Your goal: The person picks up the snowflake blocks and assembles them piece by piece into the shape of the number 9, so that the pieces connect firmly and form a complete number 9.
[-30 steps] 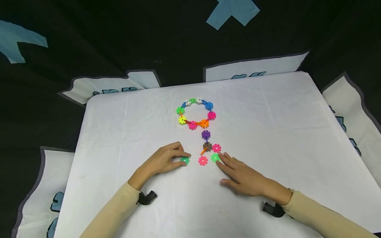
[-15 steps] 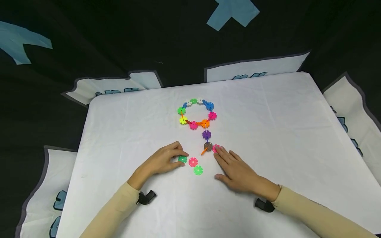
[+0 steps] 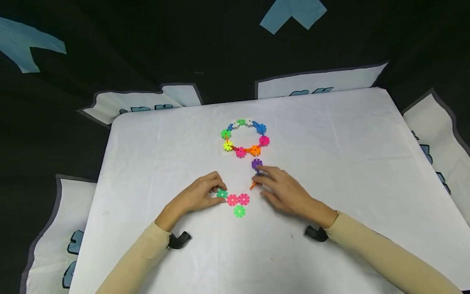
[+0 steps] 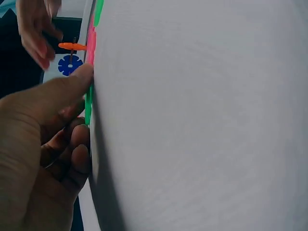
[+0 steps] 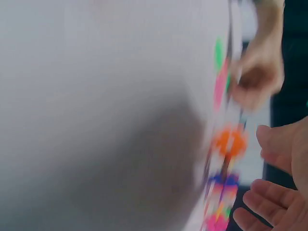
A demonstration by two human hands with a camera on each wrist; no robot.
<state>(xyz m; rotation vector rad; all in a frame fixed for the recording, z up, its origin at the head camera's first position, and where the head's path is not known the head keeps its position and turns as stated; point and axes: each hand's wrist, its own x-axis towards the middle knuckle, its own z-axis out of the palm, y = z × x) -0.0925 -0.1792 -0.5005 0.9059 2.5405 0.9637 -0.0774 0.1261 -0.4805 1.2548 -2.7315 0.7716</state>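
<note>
My left hand [image 3: 200, 194] pinches a dark green slotted disc [image 3: 222, 193] between thumb and fingers on the white cloth. In the left wrist view, the green disc [image 4: 88, 106] stands edge-on by the thumb. Two pink discs [image 3: 232, 200] lie side by side just right of it, with a light green disc [image 3: 239, 211] below them. My right hand [image 3: 286, 192] reaches over the lower end of a disc chain, its fingers apart and partly hiding a brown disc. An orange disc [image 3: 253, 185] sticks out there, below a purple disc [image 3: 257, 164]. In the blurred right wrist view, the fingers [image 5: 272, 197] hold nothing.
Linked colored discs form a ring [image 3: 240, 152] farther back, and the chain hangs from its lower right. The white cloth [image 3: 330, 143] covers the table, whose far edge meets a black curtain [image 3: 220, 49]. Black wrist cameras [image 3: 179, 240] hang under both wrists.
My right hand slid the light green disc and both pink discs leftward beside the left hand, then moved up to the chain's end. The left hand shifted slightly left with its green disc.
</note>
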